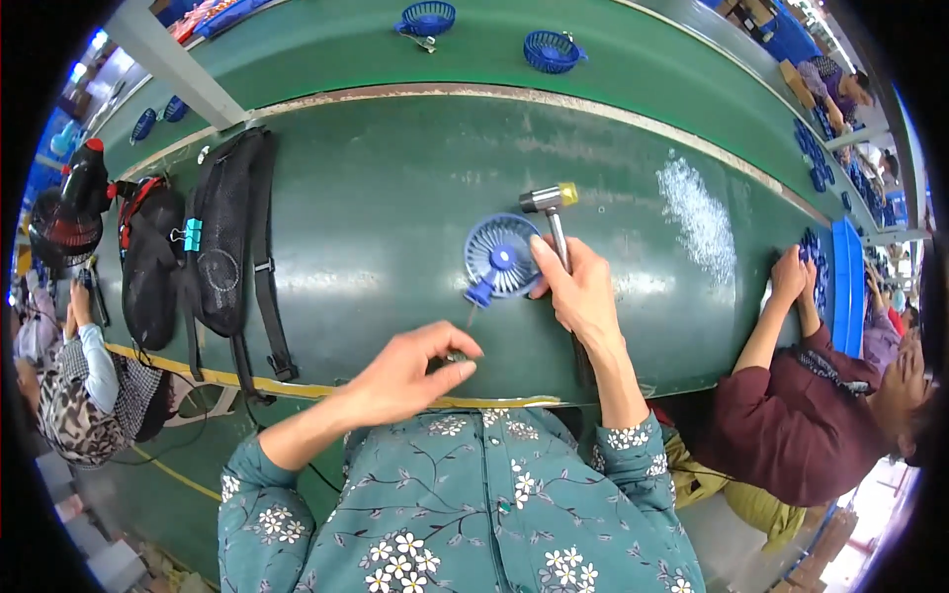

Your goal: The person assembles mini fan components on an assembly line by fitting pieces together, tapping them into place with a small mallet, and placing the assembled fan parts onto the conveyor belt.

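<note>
My right hand (581, 292) grips the right edge of a round blue fan guard (484, 240) with radial slats, a solid hub and a small tab at its lower left. A thin piece hangs below that tab, too small to make out. Beside the guard is a hammer (541, 201) with a metal head and a yellow tip. Its handle runs behind my right hand, so whether my fingers also hold it is hidden. My left hand (405, 371) is just left of and below the guard, thumb and forefinger apart, with nothing visible between them.
Small clear pieces (698, 212) lie scattered on the green table (376, 198). A black backpack (222, 237) and a dark fan (69, 212) stand left. Beyond a ledge, more blue guards (552, 52) sit on a green belt (326, 59). Another person (806, 415) works at right beside a blue bin (847, 287).
</note>
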Motion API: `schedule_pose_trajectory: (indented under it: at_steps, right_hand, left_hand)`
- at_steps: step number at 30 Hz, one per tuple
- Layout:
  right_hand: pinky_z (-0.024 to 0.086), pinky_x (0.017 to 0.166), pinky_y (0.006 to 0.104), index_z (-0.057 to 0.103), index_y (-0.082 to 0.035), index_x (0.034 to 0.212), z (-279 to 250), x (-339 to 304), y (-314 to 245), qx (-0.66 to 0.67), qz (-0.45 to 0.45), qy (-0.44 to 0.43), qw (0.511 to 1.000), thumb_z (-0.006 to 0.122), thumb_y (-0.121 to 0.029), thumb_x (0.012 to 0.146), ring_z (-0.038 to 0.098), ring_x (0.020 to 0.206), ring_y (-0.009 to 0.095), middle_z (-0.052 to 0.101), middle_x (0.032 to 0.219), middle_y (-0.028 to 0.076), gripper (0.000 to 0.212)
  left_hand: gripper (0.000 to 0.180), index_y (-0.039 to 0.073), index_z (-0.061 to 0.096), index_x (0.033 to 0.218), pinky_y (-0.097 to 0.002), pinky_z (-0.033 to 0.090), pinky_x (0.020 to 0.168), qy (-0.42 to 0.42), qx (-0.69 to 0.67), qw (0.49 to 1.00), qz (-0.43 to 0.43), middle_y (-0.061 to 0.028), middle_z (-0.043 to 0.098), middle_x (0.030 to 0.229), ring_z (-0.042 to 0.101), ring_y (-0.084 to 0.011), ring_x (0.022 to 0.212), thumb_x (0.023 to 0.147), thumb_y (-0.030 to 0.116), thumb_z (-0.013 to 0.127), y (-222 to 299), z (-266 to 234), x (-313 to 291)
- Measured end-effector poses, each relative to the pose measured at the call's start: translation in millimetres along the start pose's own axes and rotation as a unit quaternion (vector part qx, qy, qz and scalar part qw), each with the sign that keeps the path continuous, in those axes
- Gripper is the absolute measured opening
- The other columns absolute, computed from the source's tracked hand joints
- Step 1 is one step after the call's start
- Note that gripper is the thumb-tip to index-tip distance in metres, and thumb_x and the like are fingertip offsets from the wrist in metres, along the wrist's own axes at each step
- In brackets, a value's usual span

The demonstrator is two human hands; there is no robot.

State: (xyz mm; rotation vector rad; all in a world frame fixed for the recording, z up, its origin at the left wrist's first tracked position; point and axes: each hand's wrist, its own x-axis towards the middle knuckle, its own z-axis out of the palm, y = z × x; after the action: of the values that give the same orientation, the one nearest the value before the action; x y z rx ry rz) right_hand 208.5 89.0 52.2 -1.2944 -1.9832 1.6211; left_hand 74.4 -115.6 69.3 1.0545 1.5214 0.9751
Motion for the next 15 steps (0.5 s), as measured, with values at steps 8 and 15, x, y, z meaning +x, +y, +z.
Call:
schedule_pose_trajectory:
  at_steps: [8, 15]
  right_hand:
    - [0.044, 0.053, 0.0289, 0.063, 0.004, 0.088, 0.2, -1.3, 8.3, -0.126, -0.074, 0.008, 0.989, 0.067, -0.018, 0.088, 0.056, 0.058, 0.010, 0.056, 0.061, 0.003, 0.022]
    - [0.042, 0.052, 0.0282, 0.064, 0.004, 0.089, -10.5, -17.4, -24.1, -0.135, -0.094, 0.023, 0.986, 0.068, -0.017, 0.087, 0.052, 0.057, 0.008, 0.049, 0.057, 0.001, 0.022]
  left_hand:
    - [0.026, 0.001, 0.058, 0.117, -0.0296, 0.051, 0.082, 0.113, -0.124, 0.986, -0.007, -0.0100, 0.064, 0.114, 0.063, -0.0156, 0.095, 0.095, 0.015, 0.062, -23.9, 1.7, -3.5]
    - [0.043, -0.001, 0.041, 0.132, -0.0327, 0.057, 0.062, 0.087, -0.355, 0.926, -0.090, -0.0227, 0.060, 0.118, 0.066, -0.0234, 0.079, 0.101, 0.028, 0.051, 1.7, -2.9, 29.0]
